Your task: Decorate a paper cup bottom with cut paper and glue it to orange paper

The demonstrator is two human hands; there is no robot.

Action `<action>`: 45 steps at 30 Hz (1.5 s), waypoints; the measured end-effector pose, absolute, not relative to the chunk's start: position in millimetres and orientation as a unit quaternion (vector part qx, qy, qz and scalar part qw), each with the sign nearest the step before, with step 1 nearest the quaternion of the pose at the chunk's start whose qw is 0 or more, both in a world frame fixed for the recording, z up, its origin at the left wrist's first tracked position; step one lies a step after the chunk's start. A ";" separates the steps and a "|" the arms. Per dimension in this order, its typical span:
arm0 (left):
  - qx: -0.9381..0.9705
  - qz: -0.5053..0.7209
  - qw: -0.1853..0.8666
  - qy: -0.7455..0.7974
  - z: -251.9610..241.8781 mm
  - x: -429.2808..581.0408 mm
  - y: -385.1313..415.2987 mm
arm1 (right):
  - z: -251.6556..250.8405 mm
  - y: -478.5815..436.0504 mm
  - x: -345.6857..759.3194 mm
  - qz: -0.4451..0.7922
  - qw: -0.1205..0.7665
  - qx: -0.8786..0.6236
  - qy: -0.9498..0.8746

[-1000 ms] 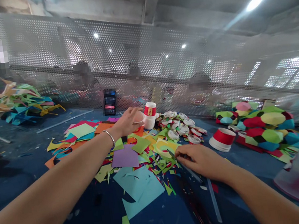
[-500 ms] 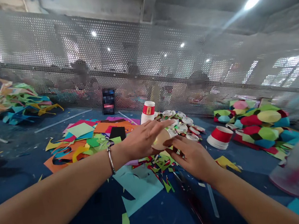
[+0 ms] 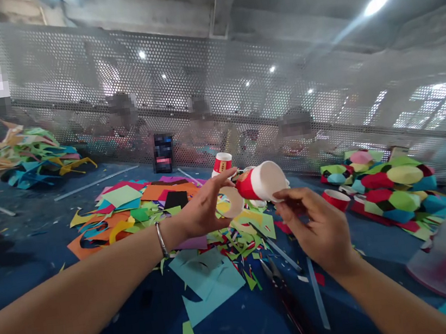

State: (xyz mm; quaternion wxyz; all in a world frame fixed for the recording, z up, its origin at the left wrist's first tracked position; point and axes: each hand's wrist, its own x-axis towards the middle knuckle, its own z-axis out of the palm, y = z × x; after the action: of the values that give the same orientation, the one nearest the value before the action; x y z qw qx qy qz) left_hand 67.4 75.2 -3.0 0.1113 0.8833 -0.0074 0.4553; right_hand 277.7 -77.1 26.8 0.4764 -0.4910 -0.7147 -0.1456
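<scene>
My left hand (image 3: pixel 206 207), with a bracelet on its wrist, pinches a small white paper cup (image 3: pixel 231 201) above the table. My right hand (image 3: pixel 321 225) grips a red and white paper cup (image 3: pixel 261 182), which lies on its side with its mouth turned toward me. The two cups almost touch in mid-air. Under them lie coloured paper scraps (image 3: pixel 232 237) on the blue table (image 3: pixel 136 321). Black scissors (image 3: pixel 276 275) rest just below my right hand.
A stack of red and white cups (image 3: pixel 221 164) and several small round lids stand behind. Folded coloured paper shapes (image 3: pixel 390 189) are piled at the right, paper strips (image 3: pixel 24 152) at the far left. A perforated metal screen (image 3: pixel 236 77) closes the back, with people behind it.
Both hands have risen off the table. My right hand now holds a red cup tipped on its side; my left hand has brought the white cup up beside it.
</scene>
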 end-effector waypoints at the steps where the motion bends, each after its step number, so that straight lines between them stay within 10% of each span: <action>1: 0.884 0.453 0.119 -0.006 -2.2 66.6 73.7 | 27.5 -77.1 279.0 -0.149 0.486 -0.498 -0.703; 45: 0.831 0.539 0.137 -0.032 15.2 66.2 26.3 | 18.8 -70.4 271.4 -0.064 0.312 -0.503 -0.803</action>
State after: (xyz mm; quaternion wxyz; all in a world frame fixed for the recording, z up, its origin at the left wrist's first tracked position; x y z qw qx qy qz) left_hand 66.2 26.3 15.2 0.1375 0.8305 -0.0324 0.5388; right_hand 271.4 -70.4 18.8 0.3118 -0.5032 -0.8035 -0.0636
